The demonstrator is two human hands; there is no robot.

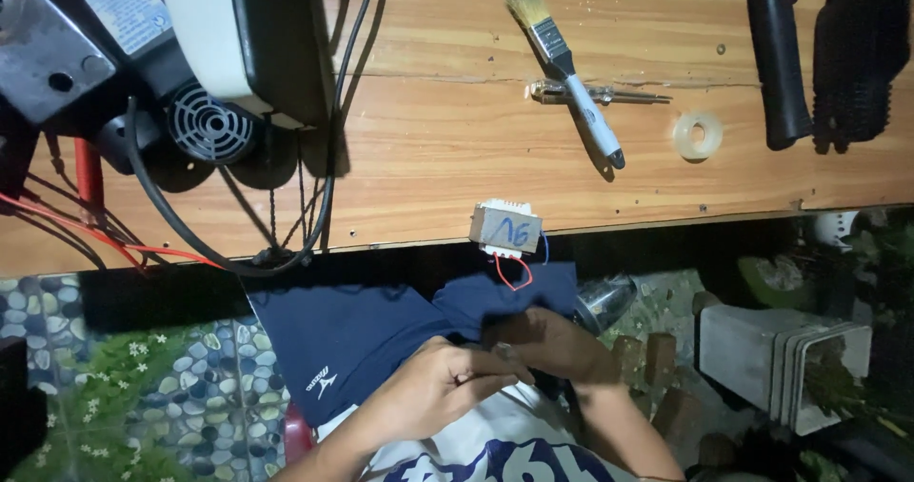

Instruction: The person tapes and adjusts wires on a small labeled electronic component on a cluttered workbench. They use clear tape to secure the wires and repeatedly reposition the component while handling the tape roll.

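Two hands, left hand [433,387] and right hand [547,344], lay clasped together with curled fingers on the lap; one small paper-wrapped transformer [505,228] with red and blue wires sat near.

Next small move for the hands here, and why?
Probably reach the right hand up to the small transformer at the workbench edge. Both hands are together in the lap, the left hand over the right, holding nothing visible, and the transformer with its red and blue leads is the nearest item.
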